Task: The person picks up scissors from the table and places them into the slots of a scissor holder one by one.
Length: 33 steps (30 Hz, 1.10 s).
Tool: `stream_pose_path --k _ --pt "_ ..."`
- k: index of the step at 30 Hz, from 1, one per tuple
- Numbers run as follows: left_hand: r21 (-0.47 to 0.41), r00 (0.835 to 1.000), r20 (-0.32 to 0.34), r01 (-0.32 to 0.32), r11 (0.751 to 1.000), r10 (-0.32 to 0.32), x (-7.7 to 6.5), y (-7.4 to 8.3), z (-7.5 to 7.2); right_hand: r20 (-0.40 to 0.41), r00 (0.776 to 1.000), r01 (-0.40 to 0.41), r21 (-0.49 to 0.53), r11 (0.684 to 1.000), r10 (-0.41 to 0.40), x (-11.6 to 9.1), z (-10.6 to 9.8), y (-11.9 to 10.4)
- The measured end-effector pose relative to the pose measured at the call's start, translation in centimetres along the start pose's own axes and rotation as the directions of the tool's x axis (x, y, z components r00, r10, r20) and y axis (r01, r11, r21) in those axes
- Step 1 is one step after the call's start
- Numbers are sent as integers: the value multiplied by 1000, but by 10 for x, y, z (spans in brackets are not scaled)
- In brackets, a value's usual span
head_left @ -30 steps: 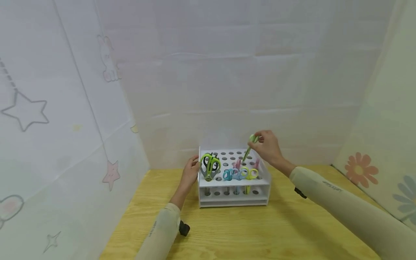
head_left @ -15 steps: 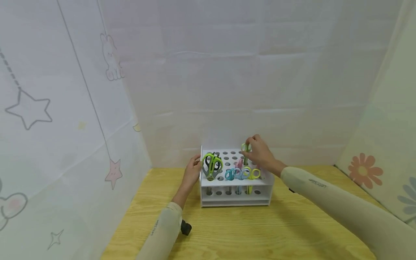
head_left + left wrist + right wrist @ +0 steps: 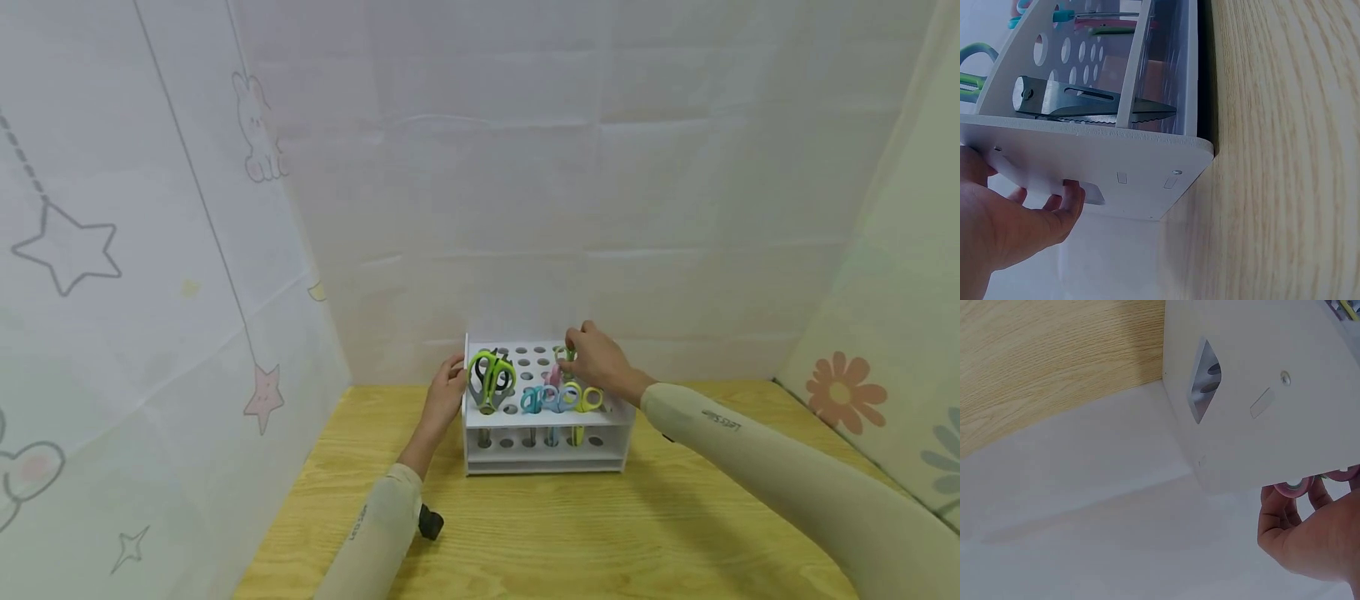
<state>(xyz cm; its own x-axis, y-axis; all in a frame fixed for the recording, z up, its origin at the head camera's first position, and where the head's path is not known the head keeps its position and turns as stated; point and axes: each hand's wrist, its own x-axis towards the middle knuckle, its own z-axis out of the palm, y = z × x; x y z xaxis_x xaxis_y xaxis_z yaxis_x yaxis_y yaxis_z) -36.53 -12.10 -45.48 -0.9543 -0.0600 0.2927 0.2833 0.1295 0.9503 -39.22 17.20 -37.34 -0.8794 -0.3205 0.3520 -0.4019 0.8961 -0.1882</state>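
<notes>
A white rack [image 3: 545, 460] with rows of round holes stands on the wooden table. My left hand [image 3: 452, 385] holds its left side wall [image 3: 1116, 169], fingertips [image 3: 1074, 194] curled at the wall's cutout. My right hand [image 3: 573, 350] is over the back right holes and pinches the handle of small green scissors [image 3: 562, 355], which stand upright and low in a hole. Large green and grey scissors [image 3: 489, 379] stand at the front left, their blades [image 3: 1091, 103] inside the rack. Small blue, pink and yellow scissors [image 3: 558, 398] fill the front row. A pink handle [image 3: 1291, 486] shows by my right fingers.
The wooden table [image 3: 570, 533] stretches in front of the rack. White curtains with star and rabbit prints [image 3: 150, 275] close the left side and the back. A flowered curtain [image 3: 885, 367] hangs on the right. Several back holes of the rack stand unfilled.
My right hand has come down and slightly left with the green scissors, lowering them from above the rack into a back hole. My left hand has stayed on the rack's side.
</notes>
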Motion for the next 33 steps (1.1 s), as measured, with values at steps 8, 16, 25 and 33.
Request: stream_pose_path --k 8,16,25,33 --pt "-13 1000 10 -1 1000 1 0 -1 2 56 998 -7 -53 999 10 -3 1 -1" --pt "-28 1000 29 10 1000 -9 4 -3 12 71 997 11 -25 1000 -10 -9 -6 6" --pt "362 990 63 -138 922 124 10 6 -14 -36 999 -13 109 994 17 -32 -33 7" --pt "584 984 -47 -112 804 171 -10 11 -63 -333 931 -53 284 957 150 -85 -23 48"
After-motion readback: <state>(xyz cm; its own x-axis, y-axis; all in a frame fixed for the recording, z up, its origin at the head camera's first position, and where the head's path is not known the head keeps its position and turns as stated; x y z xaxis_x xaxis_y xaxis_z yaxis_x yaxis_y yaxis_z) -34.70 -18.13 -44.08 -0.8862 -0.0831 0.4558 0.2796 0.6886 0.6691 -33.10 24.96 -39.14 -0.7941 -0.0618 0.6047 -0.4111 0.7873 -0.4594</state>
